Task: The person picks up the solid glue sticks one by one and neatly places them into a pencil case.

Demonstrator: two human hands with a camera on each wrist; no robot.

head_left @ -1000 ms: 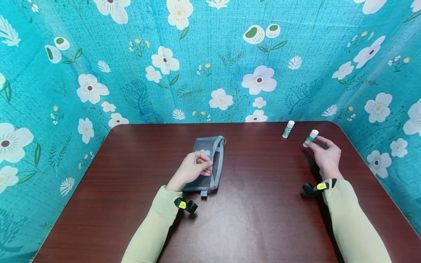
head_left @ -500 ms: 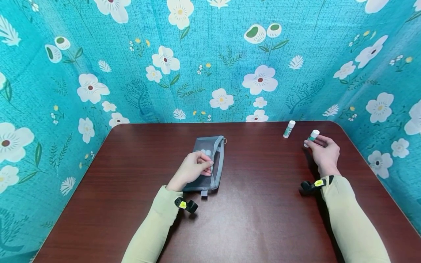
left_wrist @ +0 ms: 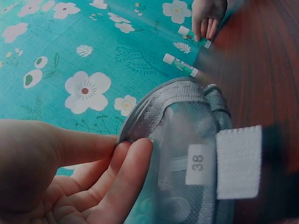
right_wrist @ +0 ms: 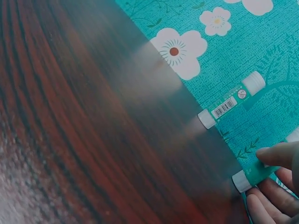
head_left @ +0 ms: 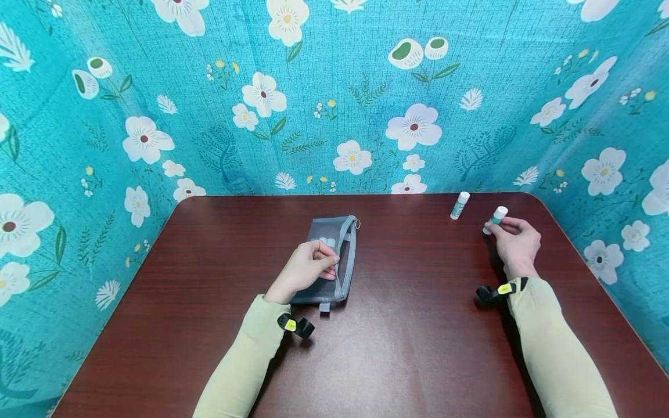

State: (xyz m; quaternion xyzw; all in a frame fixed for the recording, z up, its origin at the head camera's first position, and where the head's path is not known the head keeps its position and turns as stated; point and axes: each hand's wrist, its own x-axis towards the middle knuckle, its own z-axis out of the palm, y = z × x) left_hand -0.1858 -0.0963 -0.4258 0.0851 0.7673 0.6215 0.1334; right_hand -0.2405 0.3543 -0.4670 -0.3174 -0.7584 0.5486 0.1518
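A teal fabric backdrop printed with white flowers (head_left: 292, 145) rises behind a dark reddish-brown wood-grain table (head_left: 407, 337). My two arms, in pale yellow-green sleeves (head_left: 561, 348), reach over it from the near side. Left of the middle lies a flat grey mesh zip pouch (head_left: 328, 224), its opening gaping toward the right. My left hand (head_left: 305, 268) pinches the near-left edge of that opening between thumb and fingertips, the other fingers loosely curled. My right hand (head_left: 519, 244), far right, pinches a slim white-and-green tube with a white cap (head_left: 495, 220); thumb and fingers close on its body, leaving the cap bare above. Whether its base touches the table, I cannot tell. Just left of it, near the far edge, a matching white-and-green tube (head_left: 460, 205) stands upright, apart from my fingers.

From my left wrist I see a white cloth tab (left_wrist: 239, 162) at the pouch's end and a small label reading 38 (left_wrist: 200, 164), unreadable from my head. Only my right wrist view shows the standing tube's barcode (right_wrist: 225, 107). My head view alone shows the pouch's little ring (head_left: 358, 223).
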